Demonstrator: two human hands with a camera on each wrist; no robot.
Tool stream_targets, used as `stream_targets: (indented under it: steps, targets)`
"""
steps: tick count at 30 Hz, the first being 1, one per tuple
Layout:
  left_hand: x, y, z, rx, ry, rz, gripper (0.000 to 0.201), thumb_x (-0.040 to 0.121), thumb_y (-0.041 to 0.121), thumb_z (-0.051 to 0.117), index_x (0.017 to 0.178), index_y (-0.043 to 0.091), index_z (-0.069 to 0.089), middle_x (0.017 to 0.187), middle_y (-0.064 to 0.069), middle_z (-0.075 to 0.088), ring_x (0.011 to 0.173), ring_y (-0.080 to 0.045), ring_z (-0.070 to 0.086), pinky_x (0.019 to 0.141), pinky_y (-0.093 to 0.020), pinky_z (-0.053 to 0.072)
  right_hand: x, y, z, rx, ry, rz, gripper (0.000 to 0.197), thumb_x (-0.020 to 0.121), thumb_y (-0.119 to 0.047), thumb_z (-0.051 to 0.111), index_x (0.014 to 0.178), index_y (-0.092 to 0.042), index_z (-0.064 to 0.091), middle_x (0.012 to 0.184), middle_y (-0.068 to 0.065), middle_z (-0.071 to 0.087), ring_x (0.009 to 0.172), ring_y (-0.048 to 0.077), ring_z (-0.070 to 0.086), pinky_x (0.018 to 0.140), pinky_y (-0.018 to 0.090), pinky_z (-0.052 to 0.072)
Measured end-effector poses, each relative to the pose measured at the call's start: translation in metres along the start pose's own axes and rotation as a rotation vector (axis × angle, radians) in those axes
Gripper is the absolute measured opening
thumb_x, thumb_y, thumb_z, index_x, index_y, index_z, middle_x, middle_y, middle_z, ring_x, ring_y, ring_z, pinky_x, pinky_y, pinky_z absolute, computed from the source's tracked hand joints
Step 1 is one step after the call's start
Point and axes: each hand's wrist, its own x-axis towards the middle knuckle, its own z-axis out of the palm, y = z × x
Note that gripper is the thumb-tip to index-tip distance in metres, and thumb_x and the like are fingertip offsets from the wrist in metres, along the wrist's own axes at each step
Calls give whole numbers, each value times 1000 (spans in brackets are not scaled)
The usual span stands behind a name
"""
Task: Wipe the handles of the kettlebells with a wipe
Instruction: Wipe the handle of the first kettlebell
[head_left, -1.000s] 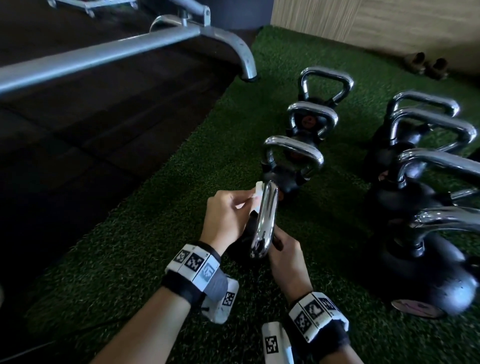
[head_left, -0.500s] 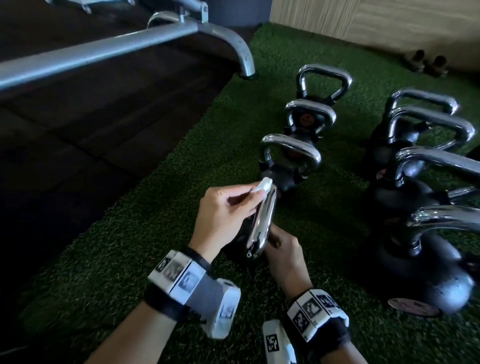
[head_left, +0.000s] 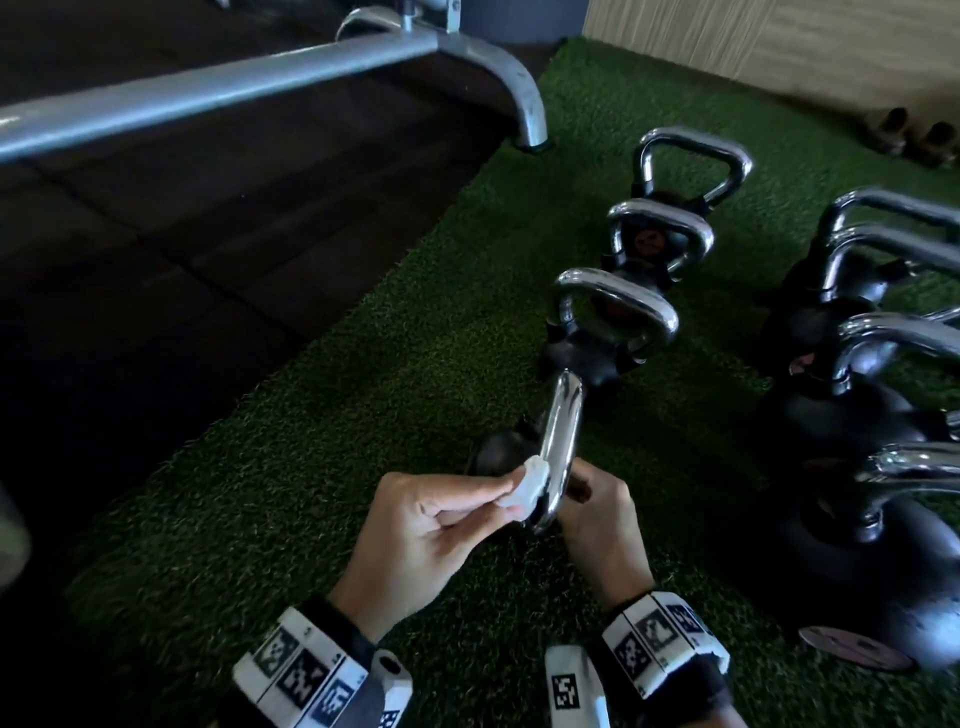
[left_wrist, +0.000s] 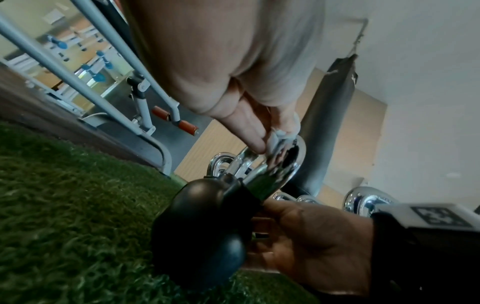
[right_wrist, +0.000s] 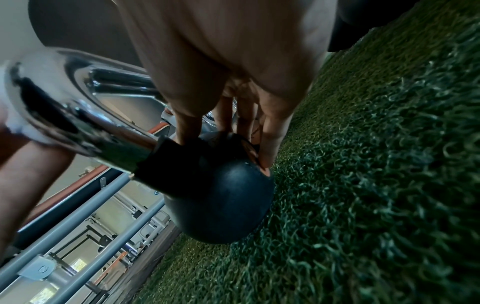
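While a grey metal frame (head_left: 218, 93) crosses the dark floor at far left, the left hand (head_left: 415, 540) pinches a white wipe (head_left: 527, 488) against the near end of the chrome handle (head_left: 561, 436) of a small kettlebell (right_wrist: 221, 197) tipped over on the green turf (head_left: 260, 519). The right hand (head_left: 602, 525) grips its black body, fingers curled round it. Further kettlebells (head_left: 613, 332) stand upright in two rows beyond and at right.

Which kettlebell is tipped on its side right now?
The nearest kettlebell, between the hands: its handle points toward the camera; the right hand steadies it, the left hand pinches the wipe. The others stand upright.
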Motion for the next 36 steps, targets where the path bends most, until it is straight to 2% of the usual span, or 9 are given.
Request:
stream_targets:
  steps: [3,6,9,14,18,20,24,29,36]
  targets:
    - [-5,-8,-2,53,-31,47,31,85,-2,78,115,1,73,106,8,74,90,13,69,75,-10,57,3,8,2,7,5,9,46,74,-51,73,114,-28,75,110,-4,78,107,16,72,98,49,56]
    - [-12,-22,-3,64,-31,14,29,85,11,79,114,10,76,118,8,75,103,-9,75,83,-26,63,7,11,3,-2,32,35,40,79,-47,77,113,-25,75,108,-2,78,105,16,73,97,49,57]
    - [-13,-25,-2,132,-28,17,28,85,14,79,113,10,77,116,6,76,104,-9,75,84,-29,63,7,12,5,3,35,33,46,77,-51,76,117,-28,75,110,-4,78,108,14,72,98,47,56]
    - [9,-11,-19,26,-61,-291,31,86,20,76,117,15,76,107,7,79,96,-14,77,83,-29,61,3,-17,-12,-43,46,0,35,82,-34,82,116,-29,77,106,-8,78,96,5,73,94,36,59]
    - [34,11,-27,-317,160,-501,35,78,21,78,110,8,74,100,-10,80,93,-24,78,78,-30,64,-17,-59,-34,-48,388,-286,23,85,-23,81,106,-30,80,98,-15,75,90,3,71,84,29,59]
    - [44,26,-28,-483,224,-554,34,76,21,76,105,4,73,102,-17,79,93,-26,78,75,-28,63,-27,-85,-37,-17,374,-469,23,83,-18,83,105,-23,81,98,-14,75,90,7,72,80,23,57]
    - [55,49,-25,-558,157,-565,36,72,24,77,99,1,75,101,-21,78,88,-25,77,73,-28,62,-34,-112,-32,-17,205,-656,41,75,-23,87,113,-16,78,106,-9,75,83,11,73,75,23,59]
    - [58,56,-14,-438,147,-536,43,64,29,83,97,1,80,97,-18,79,88,-25,76,81,-30,63,-30,-113,-32,20,150,-668,42,72,-23,88,112,-15,79,109,-10,76,99,8,74,85,25,60]
    - [60,57,-16,-406,-86,-483,31,96,34,65,107,10,80,107,-10,78,100,-16,73,82,-24,55,-31,-110,-33,62,192,-611,29,76,-16,88,104,-13,81,100,-8,78,89,9,75,77,23,59]
